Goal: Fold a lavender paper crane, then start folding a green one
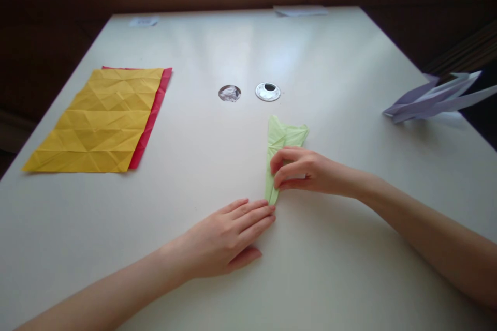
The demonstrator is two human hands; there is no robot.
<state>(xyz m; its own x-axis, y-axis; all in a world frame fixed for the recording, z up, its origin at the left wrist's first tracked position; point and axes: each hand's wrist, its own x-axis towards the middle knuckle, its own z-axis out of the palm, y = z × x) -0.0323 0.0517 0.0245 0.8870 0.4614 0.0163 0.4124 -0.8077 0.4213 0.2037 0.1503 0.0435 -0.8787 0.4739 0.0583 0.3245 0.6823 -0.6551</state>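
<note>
A light green folded paper lies on the white table, narrow at its near tip and flaring into two points at the far end. My right hand bends over its middle from the right, fingers curled and pinched on the paper, covering part of it. Flat on the table, my left hand reaches in from the lower left with fingers stretched out. Its fingertips touch the paper's near tip.
On the left a creased yellow sheet overlaps a red sheet. Two round table openings, one foil-filled and one metal-rimmed, sit beyond the green paper. Purple folded paper stands at the right edge.
</note>
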